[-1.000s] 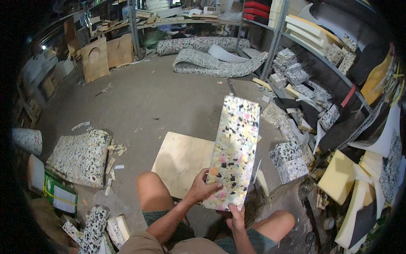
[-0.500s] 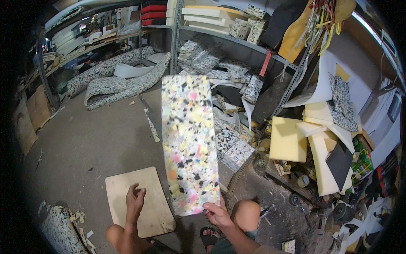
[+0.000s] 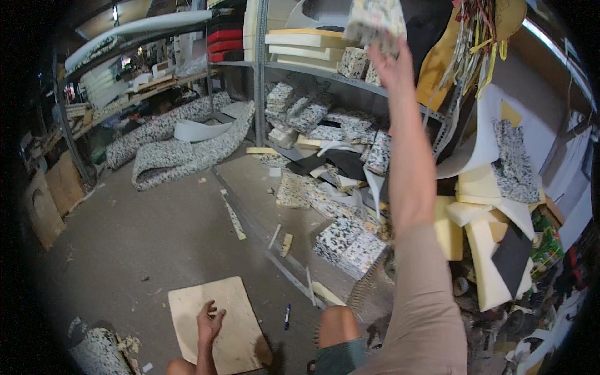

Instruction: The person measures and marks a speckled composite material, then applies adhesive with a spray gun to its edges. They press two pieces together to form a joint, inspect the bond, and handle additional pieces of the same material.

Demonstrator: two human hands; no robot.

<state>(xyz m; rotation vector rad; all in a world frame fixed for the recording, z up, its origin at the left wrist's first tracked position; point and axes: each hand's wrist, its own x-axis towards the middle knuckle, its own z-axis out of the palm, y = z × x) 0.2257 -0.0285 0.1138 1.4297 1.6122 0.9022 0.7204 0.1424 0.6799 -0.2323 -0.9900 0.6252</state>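
My right arm reaches up and forward to the upper shelf. My right hand [image 3: 392, 69] is at the lower edge of a multicoloured speckled foam slab [image 3: 380, 19], with its fingers against it. Motion blurs the slab's lower edge, and its top runs out of the picture. Low in front of me my left hand [image 3: 210, 320] hangs above a pale wooden board [image 3: 234, 300] with rounded corners. Its fingers are loosely bent and apart, with nothing in them. A dark marker pen [image 3: 287, 317] lies on the floor right of the board.
A metal shelf [image 3: 331, 75] carries pale foam sheets [image 3: 303, 50] and red pads [image 3: 225, 47]. Speckled foam offcuts [image 3: 350, 244] are heaped below it. Rolled speckled foam [image 3: 187, 156] lies at the far left, yellow foam blocks [image 3: 484, 262] at the right. Ribbon strands [image 3: 465, 56] hang upper right.
My right hand has carried the foam slab from in front of me up and right to the shelf. The marker pen has come into sight. My left hand stays over the board.
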